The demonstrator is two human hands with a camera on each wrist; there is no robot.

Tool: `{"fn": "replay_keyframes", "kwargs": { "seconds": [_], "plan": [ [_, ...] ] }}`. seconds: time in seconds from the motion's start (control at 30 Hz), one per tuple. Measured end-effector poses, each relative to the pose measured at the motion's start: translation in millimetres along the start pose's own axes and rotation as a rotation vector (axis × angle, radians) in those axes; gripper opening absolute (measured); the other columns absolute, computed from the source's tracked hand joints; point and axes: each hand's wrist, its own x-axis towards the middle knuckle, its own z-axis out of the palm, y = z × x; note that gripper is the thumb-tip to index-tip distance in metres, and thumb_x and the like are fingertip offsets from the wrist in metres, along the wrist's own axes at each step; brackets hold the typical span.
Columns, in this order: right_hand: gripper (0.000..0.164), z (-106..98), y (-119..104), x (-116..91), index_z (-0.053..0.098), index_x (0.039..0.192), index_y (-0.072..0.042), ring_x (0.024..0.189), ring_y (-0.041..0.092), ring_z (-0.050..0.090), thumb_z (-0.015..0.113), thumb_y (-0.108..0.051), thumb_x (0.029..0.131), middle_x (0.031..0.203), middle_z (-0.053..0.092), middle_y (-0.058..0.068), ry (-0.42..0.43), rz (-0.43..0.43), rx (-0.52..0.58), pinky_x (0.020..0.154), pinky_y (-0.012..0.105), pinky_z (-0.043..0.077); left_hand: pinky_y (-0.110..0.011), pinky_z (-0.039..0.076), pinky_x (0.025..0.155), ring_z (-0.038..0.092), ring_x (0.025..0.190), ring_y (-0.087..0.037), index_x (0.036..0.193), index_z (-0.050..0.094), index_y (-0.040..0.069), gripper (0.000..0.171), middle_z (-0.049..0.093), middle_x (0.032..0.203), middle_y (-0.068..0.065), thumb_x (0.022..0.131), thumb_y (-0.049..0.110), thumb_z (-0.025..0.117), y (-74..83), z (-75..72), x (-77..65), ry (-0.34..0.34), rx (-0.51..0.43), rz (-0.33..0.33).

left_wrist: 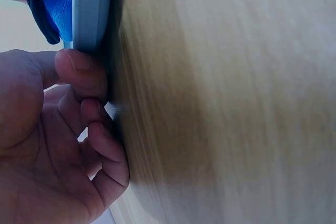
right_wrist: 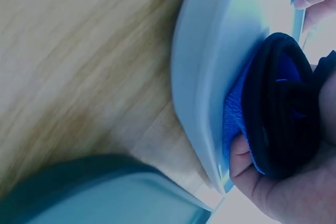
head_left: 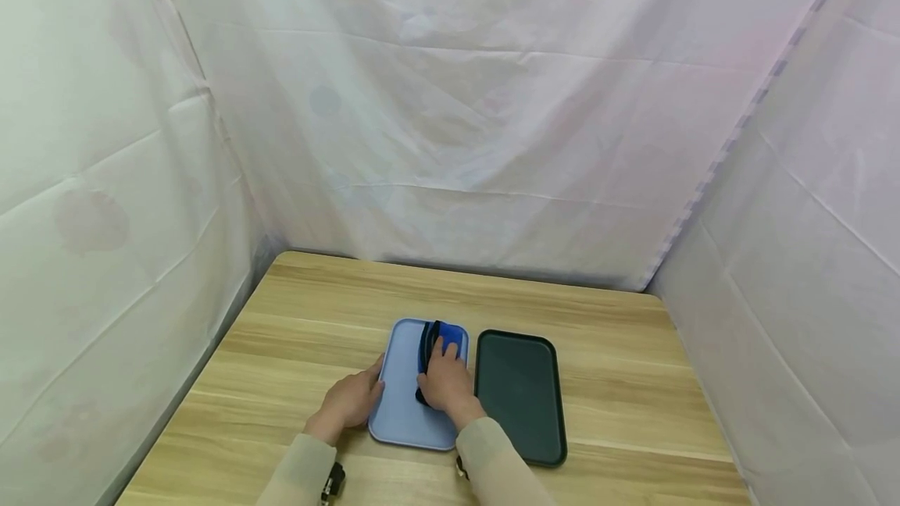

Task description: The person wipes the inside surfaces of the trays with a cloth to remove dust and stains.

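Note:
A light blue tray (head_left: 404,424) lies on the table. On its right half sits a folded blue fuzzy cloth with thick black edging (head_left: 426,346). My right hand (head_left: 447,381) grips this cloth from above, fingers spread over the blue part; in the right wrist view the cloth (right_wrist: 281,114) is bunched in a loop against the palm. At the tray's left rim, my left hand (head_left: 351,398) holds the edge. The left wrist view has its thumb (left_wrist: 81,72) against the tray's side (left_wrist: 90,14), the other fingers curled low near the wood.
A dark green tray (head_left: 519,389) lies just right of the light blue one, with a narrow gap between them. The wood-grain table (head_left: 302,318) reaches back to a pale hanging sheet (head_left: 450,139), with more sheets on both sides.

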Motion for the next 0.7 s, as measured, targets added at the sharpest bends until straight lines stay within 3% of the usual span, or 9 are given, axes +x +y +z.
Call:
{"fn": "replay_keyframes", "kwargs": {
  "seconds": [0.33, 0.7],
  "plan": [
    [0.081, 3, -7, 3, 0.031, 0.160, 0.002, 0.104, 0.042, 0.066, 0.068, -0.035, 0.098, 0.148, 0.045, 0.031, 0.007, 0.004, 0.025, 0.084, 0.053, 0.059, -0.056, 0.055, 0.095, 0.071, 0.112, -0.035, 0.159, 0.042, 0.008, 0.056, 0.067, 0.136, -0.023, 0.106, 0.024, 0.055, 0.3, -1.2, -0.8, 0.008, -0.004, 0.009],
    [0.082, 5, -16, 3, 0.031, 0.160, 0.003, 0.101, 0.041, 0.065, 0.069, -0.034, 0.098, 0.148, 0.045, 0.031, 0.008, -0.003, 0.050, 0.080, 0.051, 0.059, -0.057, 0.054, 0.098, 0.068, 0.120, -0.041, 0.159, 0.041, 0.008, 0.056, 0.066, 0.138, -0.023, 0.107, 0.025, 0.053, 0.2, -1.0, -0.7, 0.008, -0.007, 0.009]
  ]
}}
